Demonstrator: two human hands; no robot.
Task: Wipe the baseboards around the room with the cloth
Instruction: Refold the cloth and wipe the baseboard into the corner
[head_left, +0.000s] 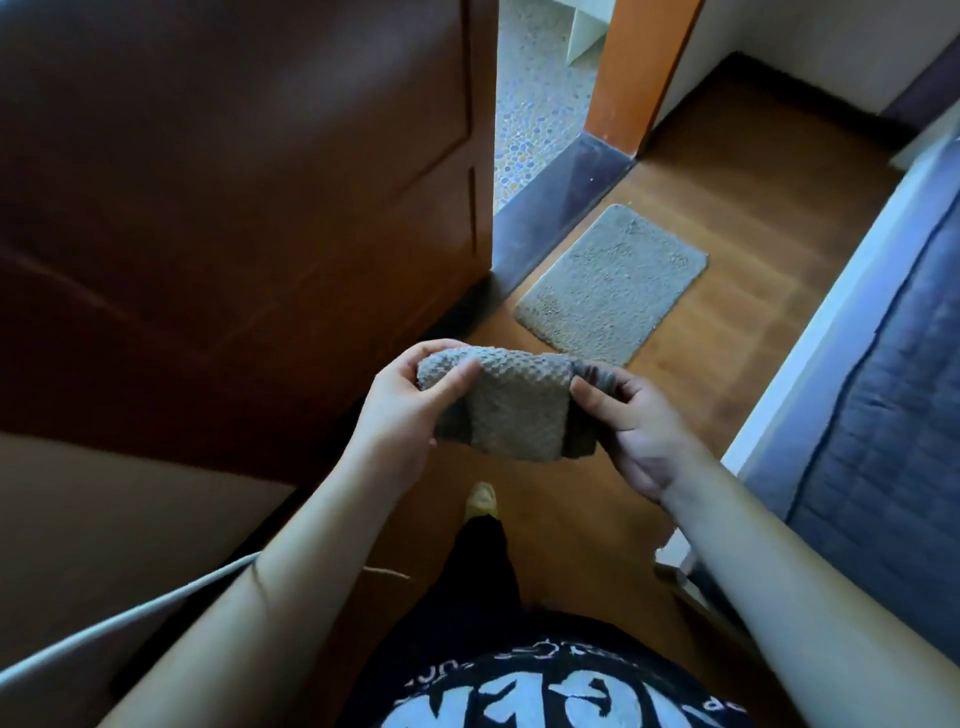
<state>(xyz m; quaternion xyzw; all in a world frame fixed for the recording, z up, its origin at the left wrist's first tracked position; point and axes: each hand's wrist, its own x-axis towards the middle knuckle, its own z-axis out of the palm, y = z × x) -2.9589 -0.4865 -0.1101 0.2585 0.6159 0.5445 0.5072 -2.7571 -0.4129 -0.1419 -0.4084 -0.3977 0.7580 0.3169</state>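
Cloth (511, 410) first: a grey waffle-textured piece, folded over, held up at waist height between both hands above the wooden floor (727, 218), well clear of any wall. The left hand (410, 410) pinches its left end, thumb on top and fingers curled behind; the right hand (631, 431) grips the darker right end the same way, thumb laid across the front.

The step in hand looks like preparation, folding or squaring the cloth into a pad, with no wiping under way. A dark baseboard (810, 85) runs along the far wall past the orange door frame (639, 73); blur and shade make its surface hard to judge, so whether it is dusty I cannot say. A brown door (234, 182) stands open on the left, a grey mat (613, 286) lies by the threshold, and a blue mattress (893, 364) edges the right side.

The next move probably calls for settling the cloth into one hand, walking past the mat, and crouching low enough to press the pad flat against the board.
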